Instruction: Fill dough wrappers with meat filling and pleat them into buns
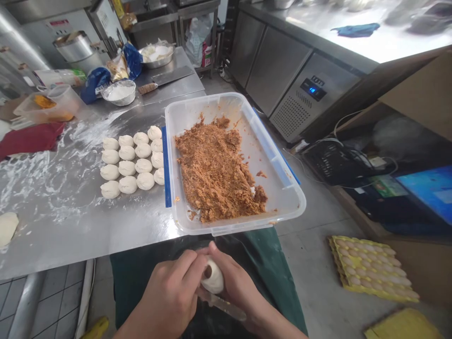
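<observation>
In front of the dark green apron, my left hand and my right hand meet around a stuffed bun. Brown filling shows through a small opening in its white dough. The left fingers pinch the dough edge, while the right hand cups the bun from the side. A flat, smeared blade-like stick pokes out below the bun; which hand holds it I cannot tell. Just beyond my hands is a clear plastic tub of reddish-brown minced filling. Closed buns stand in rows to its left.
The tub overhangs the right edge of the floury steel table. A dough round lies at far left. Farther back are a cleaver, a flour bowl and a red cloth. Egg trays sit at lower right.
</observation>
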Demonstrator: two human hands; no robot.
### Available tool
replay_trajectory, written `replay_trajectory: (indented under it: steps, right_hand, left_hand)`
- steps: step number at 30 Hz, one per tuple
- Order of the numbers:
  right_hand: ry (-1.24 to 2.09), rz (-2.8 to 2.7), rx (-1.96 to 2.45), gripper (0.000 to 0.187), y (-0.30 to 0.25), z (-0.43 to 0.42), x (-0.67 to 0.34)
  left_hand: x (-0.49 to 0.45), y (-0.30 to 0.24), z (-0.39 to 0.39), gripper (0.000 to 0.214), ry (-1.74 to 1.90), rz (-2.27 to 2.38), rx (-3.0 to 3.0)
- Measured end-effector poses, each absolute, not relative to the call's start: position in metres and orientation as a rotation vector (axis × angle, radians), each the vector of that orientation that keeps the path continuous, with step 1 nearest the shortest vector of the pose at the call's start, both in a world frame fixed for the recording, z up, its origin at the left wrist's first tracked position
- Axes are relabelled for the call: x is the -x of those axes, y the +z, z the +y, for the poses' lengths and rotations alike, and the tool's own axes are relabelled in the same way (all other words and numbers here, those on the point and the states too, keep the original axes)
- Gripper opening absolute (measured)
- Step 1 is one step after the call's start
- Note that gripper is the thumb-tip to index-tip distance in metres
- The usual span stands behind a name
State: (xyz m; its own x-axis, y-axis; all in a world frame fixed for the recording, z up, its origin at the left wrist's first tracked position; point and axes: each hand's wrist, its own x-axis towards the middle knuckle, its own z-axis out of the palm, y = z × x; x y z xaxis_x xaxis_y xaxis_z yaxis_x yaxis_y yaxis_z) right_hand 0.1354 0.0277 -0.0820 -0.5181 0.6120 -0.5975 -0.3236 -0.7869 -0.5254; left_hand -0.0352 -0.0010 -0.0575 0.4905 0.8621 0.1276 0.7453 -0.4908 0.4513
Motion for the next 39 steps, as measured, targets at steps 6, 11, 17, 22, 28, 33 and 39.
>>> replay_trajectory:
  steps: [6,11,17,22,28,33,39]
  right_hand:
    - [2.229,-0.477,1.191,0.055,-0.081,0.029,-0.137]
    - [2.264,-0.535,1.083,0.050,-0.082,0.030,-0.137]
    - [2.279,-0.529,1.096,0.056,-0.085,0.031,-0.138]
    - [2.251,-0.560,1.118,0.052,-0.082,0.033,-0.138]
    - [2.336,-0.589,1.046,0.058,-0.083,0.035,-0.136]
    - [2.236,-0.580,1.220,0.063,-0.079,0.035,-0.135]
    - [2.283,-0.613,1.162,0.059,-0.078,0.036,-0.135]
  left_hand:
    - [0.036,-0.056,0.000,0.055,0.481,1.335,-2.458]
    - [0.036,-0.055,0.000,0.036,0.564,1.343,-2.431]
    - [0.037,-0.052,0.001,0.050,0.535,1.285,-2.516]
    - [0.039,-0.047,0.002,0.046,0.601,1.322,-2.513]
    - [0.040,-0.043,0.003,0.035,0.620,1.292,-2.498]
    - [0.041,-0.041,0.003,0.047,0.585,1.262,-2.579]
    - [0.043,-0.035,0.002,0.038,0.646,1.301,-2.525]
